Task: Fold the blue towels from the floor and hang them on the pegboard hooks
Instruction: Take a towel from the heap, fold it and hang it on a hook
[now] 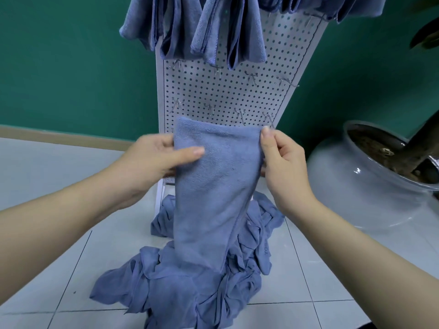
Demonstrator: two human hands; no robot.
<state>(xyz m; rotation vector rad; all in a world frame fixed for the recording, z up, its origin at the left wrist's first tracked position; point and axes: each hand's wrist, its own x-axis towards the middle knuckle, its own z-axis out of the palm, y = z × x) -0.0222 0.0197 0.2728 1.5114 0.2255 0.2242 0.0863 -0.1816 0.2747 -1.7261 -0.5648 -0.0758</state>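
Note:
A blue towel (213,186) hangs folded lengthwise in front of me, held up by its top edge. My left hand (156,157) grips its upper left side, thumb across the front. My right hand (280,153) pinches the upper right corner. Under it a heap of crumpled blue towels (190,288) lies on the tiled floor. Behind stands a white pegboard (225,98) with several bare metal hooks (241,113) in its lower rows. Several folded blue towels (213,27) hang from its upper hooks.
A large white glazed plant pot (356,186) with soil and a dark trunk stands on the floor at the right. Behind the pegboard is a green wall (71,62). Light floor tiles (59,233) spread out to the left.

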